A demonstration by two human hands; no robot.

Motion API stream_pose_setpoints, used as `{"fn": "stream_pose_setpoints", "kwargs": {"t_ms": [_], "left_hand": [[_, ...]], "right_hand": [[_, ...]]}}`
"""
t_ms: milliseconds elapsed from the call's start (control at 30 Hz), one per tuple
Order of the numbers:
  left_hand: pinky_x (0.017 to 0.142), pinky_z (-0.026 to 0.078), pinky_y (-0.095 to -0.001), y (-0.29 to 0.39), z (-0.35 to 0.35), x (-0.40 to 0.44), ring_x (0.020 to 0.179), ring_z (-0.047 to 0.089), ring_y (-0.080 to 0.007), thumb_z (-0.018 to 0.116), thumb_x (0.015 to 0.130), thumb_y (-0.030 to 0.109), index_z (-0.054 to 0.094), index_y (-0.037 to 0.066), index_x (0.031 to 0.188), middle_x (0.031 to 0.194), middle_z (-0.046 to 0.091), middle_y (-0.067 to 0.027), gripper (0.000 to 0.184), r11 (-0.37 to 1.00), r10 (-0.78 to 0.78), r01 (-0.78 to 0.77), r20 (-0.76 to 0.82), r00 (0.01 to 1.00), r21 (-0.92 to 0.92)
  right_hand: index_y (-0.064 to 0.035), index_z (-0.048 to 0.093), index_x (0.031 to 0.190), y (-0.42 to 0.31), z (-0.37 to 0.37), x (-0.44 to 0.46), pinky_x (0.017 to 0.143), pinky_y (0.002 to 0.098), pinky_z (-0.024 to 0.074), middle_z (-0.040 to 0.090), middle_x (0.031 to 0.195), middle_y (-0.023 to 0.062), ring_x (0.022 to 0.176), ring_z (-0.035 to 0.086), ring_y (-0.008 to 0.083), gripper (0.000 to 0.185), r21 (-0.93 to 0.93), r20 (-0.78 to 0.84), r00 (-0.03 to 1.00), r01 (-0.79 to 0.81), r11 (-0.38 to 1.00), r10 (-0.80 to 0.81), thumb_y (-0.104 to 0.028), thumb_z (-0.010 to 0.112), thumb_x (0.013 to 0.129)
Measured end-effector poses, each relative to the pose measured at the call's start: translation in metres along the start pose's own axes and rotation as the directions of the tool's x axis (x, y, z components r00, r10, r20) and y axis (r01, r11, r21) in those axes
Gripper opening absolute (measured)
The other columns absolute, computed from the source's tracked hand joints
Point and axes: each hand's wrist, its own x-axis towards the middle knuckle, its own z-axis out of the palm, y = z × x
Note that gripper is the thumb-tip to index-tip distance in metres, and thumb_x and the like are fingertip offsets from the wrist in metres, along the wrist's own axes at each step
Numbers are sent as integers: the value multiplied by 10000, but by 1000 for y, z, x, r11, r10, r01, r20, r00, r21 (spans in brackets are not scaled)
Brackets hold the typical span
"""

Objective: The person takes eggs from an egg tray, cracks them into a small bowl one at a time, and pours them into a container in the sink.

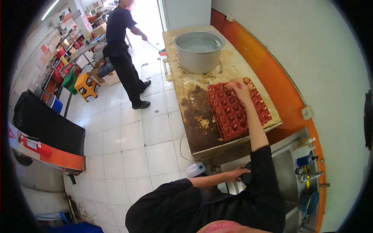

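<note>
My right hand [241, 91] reaches to the far end of a red egg tray [229, 110], its fingers closed around a brown egg [231, 85]. Two more brown eggs, one of them an egg at the corner [246, 80], sit in the cups beside it. Most of the other cups show no egg. The tray looks like a stack of several. Close to my body, my left hand [235, 174] grips the edge of a dark round container [246, 177], partly hidden behind my right sleeve; its inside cannot be made out.
A large metal pot [199, 54] of clear liquid stands on the stained worktop [190, 112]. To the right is a steel sink [285, 174] with a faucet [312, 175]. Across the tiled floor a person [122, 54] holds a long-handled tool near a yellow stool [86, 86].
</note>
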Motion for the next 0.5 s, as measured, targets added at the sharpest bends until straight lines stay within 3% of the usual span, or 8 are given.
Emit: {"fn": "stream_pose_setpoints", "kwargs": {"t_ms": [100, 167, 233, 300, 400, 433, 467, 500], "left_hand": [[682, 381, -303, -13, -3, 28, 869, 414, -151, 659, 698, 484, 271, 123, 1248, 1079, 411, -38, 763, 1000, 3, -4, 43, 999, 23], [666, 376, -285, -27, -1, 45, 862, 416, -140, 663, 691, 492, 291, 129, 1231, 1081, 419, -38, 749, 1000, -8, 5, 94, 996, 29], [618, 368, -257, -19, 5, 51, 799, 442, -125, 666, 684, 506, 326, 132, 1204, 1063, 455, -44, 725, 999, -9, 2, 145, 989, 48], [544, 351, -236, -11, 15, 50, 706, 459, -95, 651, 705, 491, 443, 150, 1117, 925, 519, -5, 574, 996, 67, -77, 172, 983, 52], [491, 362, -232, 0, 31, 57, 631, 456, -36, 597, 759, 449, 578, 194, 876, 701, 513, 58, 282, 984, 124, -153, 254, 959, 96], [510, 376, -222, -19, 23, 76, 634, 472, -61, 590, 761, 439, 555, 189, 921, 761, 532, 35, 299, 705, 523, -638, 381, 762, 308], [523, 383, -213, -16, 27, 82, 636, 481, -86, 591, 759, 434, 534, 183, 968, 822, 538, 15, 332, 938, 165, -229, 246, 955, 260], [520, 391, -222, -6, 38, 79, 644, 492, -102, 591, 759, 423, 517, 167, 1000, 870, 542, -6, 359, 980, -43, 8, 172, 984, 198]], "right_hand": [[-35, 479, 1189, -3, -55, -85, 607, 250, 428, 567, 945, 62, 734, 504, 118, 384, 705, 122, 991, -121, 699, 49, -293, 485, 905], [-30, 483, 1155, -20, -80, -166, 633, 253, 422, 538, 951, 68, 786, 491, 161, 380, 911, 13, 994, -56, 408, 107, -319, 457, 909], [-13, 496, 1094, -19, -114, -239, 618, 266, 421, 518, 923, 83, 771, 476, 191, 382, 985, -10, 1000, 8, 170, 8, -340, 438, 906], [-3, 497, 1059, -8, -143, -310, 587, 267, 434, 513, 897, 97, 698, 471, 169, 364, 931, -280, 941, 218, 293, 190, -322, 451, 890], [4, 514, 1013, 23, -190, -422, 528, 233, 430, 519, 843, 115, 612, 454, 149, 334, 942, -271, 928, 200, 270, 256, -295, 466, 871], [5, 536, 952, 24, -191, -453, 463, 207, 410, 522, 771, 108, 572, 459, 139, 291, 849, -494, 716, 274, 452, 493, -263, 475, 856], [1, 551, 906, 22, -189, -477, 418, 202, 382, 525, 730, 103, 586, 479, 145, 268, 802, -592, 488, 272, 532, 642, -252, 494, 843], [-3, 552, 883, 33, -195, -518, 408, 209, 380, 533, 727, 96, 557, 488, 151, 260, 829, -529, 623, 236, 507, 576, -254, 502, 836]]}}
